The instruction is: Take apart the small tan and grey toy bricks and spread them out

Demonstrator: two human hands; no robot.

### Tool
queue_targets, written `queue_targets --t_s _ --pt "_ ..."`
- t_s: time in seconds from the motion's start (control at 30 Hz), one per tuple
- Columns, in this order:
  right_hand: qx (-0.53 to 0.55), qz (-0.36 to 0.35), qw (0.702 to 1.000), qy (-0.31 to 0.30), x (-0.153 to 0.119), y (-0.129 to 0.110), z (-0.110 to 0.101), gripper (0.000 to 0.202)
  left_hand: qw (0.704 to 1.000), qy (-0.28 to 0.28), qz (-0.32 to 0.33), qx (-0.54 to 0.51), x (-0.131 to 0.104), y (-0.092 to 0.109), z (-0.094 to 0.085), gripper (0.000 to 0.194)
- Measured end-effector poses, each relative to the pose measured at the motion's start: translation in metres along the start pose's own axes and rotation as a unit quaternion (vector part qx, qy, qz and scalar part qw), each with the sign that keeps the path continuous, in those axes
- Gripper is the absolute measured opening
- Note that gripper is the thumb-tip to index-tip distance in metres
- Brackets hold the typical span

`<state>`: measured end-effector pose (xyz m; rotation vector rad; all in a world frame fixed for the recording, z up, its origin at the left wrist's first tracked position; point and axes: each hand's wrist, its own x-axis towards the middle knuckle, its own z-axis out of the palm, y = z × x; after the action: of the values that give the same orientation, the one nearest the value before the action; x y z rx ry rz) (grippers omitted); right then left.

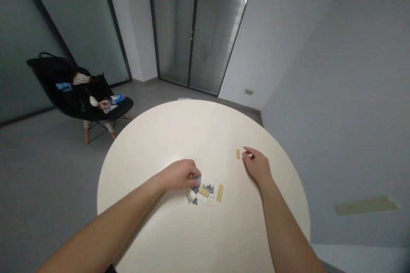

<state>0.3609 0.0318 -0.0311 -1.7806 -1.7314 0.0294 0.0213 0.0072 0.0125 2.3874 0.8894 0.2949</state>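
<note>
Round white table (pixel 179 239): loose pieces (pixel 204 191) lie heaped, so work looks early; the left hand (pixel 181 175) pinches a grey piece (pixel 198 180). Farther off, the right hand (pixel 258 166), half open and seemingly empty, hovers beside a tan piece (pixel 238 154) lying apart.

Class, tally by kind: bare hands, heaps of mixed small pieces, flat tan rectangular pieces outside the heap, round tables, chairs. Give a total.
Bare hands: 2 (left hand, right hand)
Heap of small grey, white and tan pieces: 1
Flat tan rectangular pieces outside the heap: 2
Round white table: 1
Black wooden-legged chair: 1
Total: 7
</note>
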Motion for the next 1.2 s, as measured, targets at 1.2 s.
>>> queue_targets --t_s 1.2 --pt "0.016 0.021 1.000 0.009 -0.001 0.000 -0.004 0.041 0.998 0.053 -0.005 0.023 0.000 -0.019 0.008 0.031"
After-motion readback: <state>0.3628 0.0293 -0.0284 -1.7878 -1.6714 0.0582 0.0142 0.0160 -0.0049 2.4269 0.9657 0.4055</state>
